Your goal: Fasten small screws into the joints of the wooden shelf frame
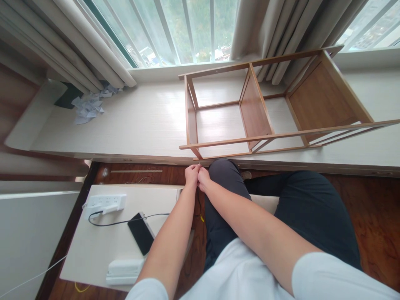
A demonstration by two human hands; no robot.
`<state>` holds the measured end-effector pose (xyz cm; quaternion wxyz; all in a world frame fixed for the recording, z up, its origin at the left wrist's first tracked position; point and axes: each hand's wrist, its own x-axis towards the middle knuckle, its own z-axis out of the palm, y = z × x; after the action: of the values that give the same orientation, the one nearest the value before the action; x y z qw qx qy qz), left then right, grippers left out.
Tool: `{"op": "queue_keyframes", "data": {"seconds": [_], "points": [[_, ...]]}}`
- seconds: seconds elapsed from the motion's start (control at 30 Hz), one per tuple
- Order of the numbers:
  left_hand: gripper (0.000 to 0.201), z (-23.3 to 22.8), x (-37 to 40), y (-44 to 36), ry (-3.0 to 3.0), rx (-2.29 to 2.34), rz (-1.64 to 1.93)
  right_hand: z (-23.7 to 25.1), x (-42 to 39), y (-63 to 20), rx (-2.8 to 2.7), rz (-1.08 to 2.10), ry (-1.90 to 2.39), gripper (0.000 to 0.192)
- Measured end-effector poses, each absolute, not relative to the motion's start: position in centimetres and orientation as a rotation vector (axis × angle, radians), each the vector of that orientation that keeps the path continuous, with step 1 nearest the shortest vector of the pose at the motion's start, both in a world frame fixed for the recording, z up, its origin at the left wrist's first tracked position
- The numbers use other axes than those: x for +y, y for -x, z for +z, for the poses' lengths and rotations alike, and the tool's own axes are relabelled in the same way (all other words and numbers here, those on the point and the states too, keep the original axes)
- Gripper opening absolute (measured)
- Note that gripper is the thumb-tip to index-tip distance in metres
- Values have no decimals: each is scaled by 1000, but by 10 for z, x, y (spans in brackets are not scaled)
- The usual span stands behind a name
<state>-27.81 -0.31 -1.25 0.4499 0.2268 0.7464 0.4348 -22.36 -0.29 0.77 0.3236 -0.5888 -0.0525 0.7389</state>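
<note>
My left hand (191, 175) and my right hand (204, 178) meet in front of my knee, just below the window ledge's front edge. Both have their fingers closed and pressed together. A tiny pale tip pokes up between the fingertips, too small to name. Just beyond my hands, a wooden shelf frame (256, 106) lies on its side on the ledge, its near left corner closest to them. A dark cable with a yellow end hangs beneath my hands.
On the pale window ledge (140, 121), paper scraps (89, 107) lie at the left. The low white cabinet (103, 241) carries a power strip (108, 202), a black phone (141, 233) and a white device (124, 271). Curtains (259, 37) hang by the window.
</note>
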Motion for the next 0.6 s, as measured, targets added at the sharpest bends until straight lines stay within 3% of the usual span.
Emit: {"op": "queue_keyframes", "data": {"seconds": [0.6], "points": [[32, -30, -8, 282, -549, 1757, 1123, -27, -9, 229, -601, 1629, 1698, 21]]}}
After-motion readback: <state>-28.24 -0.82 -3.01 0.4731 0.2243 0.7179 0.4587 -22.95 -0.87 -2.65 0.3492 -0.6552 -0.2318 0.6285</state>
